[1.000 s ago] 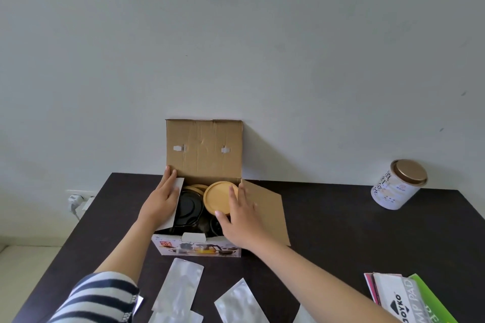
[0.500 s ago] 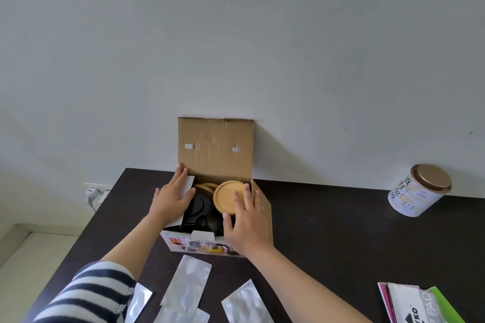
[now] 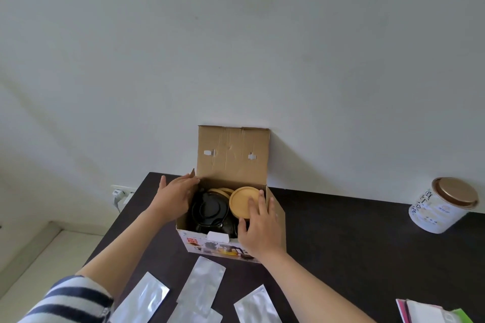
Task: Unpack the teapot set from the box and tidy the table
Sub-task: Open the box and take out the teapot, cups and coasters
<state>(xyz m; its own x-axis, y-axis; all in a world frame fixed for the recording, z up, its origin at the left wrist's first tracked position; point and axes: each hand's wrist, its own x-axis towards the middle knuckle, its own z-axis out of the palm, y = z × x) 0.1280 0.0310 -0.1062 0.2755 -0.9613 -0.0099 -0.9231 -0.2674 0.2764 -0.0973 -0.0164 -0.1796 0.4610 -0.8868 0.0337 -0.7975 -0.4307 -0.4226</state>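
Observation:
An open cardboard box (image 3: 276, 220) stands on the dark table (image 3: 341, 244), its lid flap (image 3: 233, 155) upright against the wall. Inside lie a black teapot (image 3: 210, 211) and a round tan disc (image 3: 242, 200), with more tan discs partly hidden behind it. My left hand (image 3: 173, 196) holds the box's left side flap, fingers curled over its edge. My right hand (image 3: 259, 231) lies on the tan disc, fingers on top and thumb down inside the box by the disc's near edge.
A white tin (image 3: 443, 207) with a gold lid stands at the back right. Three silver pouches (image 3: 200, 286) lie in front of the box. Booklets (image 3: 433, 315) sit at the front right corner. A wall socket (image 3: 119, 193) is left of the table.
The right side flap, flat on the table a second ago, has been folded up. My left hand pushed the white left flap outward. The view swung left and upward.

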